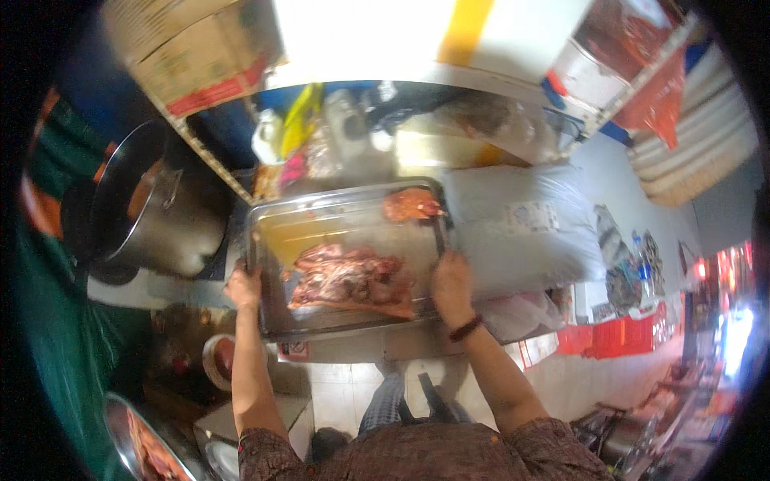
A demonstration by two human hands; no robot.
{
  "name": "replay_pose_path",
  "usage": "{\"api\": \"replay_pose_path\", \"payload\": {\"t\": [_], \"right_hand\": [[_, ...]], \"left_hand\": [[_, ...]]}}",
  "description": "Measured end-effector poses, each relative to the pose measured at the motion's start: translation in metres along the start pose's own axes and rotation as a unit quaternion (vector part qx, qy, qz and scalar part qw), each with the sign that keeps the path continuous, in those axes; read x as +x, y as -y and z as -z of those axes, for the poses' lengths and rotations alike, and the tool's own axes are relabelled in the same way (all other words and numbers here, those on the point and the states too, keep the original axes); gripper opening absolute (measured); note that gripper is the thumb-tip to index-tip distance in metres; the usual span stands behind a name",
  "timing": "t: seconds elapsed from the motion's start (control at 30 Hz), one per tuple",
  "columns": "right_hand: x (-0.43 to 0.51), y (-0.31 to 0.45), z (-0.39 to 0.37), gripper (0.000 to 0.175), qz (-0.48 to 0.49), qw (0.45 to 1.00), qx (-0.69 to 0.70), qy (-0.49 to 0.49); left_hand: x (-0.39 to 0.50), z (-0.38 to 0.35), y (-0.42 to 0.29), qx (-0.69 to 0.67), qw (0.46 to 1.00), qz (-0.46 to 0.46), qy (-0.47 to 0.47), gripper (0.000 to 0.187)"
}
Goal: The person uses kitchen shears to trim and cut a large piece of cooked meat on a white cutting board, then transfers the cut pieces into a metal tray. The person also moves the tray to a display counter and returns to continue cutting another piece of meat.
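Observation:
Before me is a rectangular metal tray [349,207] with a shiny rim, slightly tilted in the picture. My left hand [243,287] grips its left edge, and my right hand [454,285], with a dark band at the wrist, grips the right edge. A large slab of browned meat [355,279] lies across the tray's middle. In the far right corner sits a smaller orange-red piece of meat [411,204]. Yellowish liquid or a reflection shows at the tray's far left. Blur hides how my fingers wrap the rim.
A large steel pot [174,222] stands at the left. Right of the tray lies a stuffed white plastic bag [523,222]. Bottles [346,120] and bags line the back under a rack. At lower left is a metal bowl [120,415] of meat; red crates [625,333] stand at right.

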State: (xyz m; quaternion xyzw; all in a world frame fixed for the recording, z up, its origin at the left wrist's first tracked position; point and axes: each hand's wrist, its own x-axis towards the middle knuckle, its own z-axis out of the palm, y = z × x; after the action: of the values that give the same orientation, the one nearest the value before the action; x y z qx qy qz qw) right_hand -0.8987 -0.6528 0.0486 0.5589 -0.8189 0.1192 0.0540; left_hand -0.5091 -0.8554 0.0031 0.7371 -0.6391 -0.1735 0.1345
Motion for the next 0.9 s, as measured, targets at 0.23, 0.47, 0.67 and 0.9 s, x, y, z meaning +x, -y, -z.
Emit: {"api": "replay_pose_path", "payload": {"t": [0.23, 0.47, 0.67, 0.9], "right_hand": [[0.035, 0.018, -0.022, 0.019, -0.189, 0.980, -0.033, 0.045], [0.032, 0.016, -0.006, 0.024, -0.264, 0.943, 0.187, 0.079], [0.004, 0.017, 0.025, 0.018, -0.222, 0.940, 0.254, 0.049], [-0.066, -0.028, 0.092, 0.016, -0.207, 0.931, 0.301, 0.020]], "left_hand": [[0.023, -0.019, 0.022, -0.054, 0.998, 0.035, -0.028, 0.025], [0.024, -0.003, 0.046, -0.277, 0.957, -0.017, -0.088, 0.007], [-0.025, 0.070, 0.008, -0.361, 0.922, -0.068, -0.125, 0.013], [-0.098, 0.113, -0.067, -0.228, 0.941, -0.154, -0.199, 0.029]]}}
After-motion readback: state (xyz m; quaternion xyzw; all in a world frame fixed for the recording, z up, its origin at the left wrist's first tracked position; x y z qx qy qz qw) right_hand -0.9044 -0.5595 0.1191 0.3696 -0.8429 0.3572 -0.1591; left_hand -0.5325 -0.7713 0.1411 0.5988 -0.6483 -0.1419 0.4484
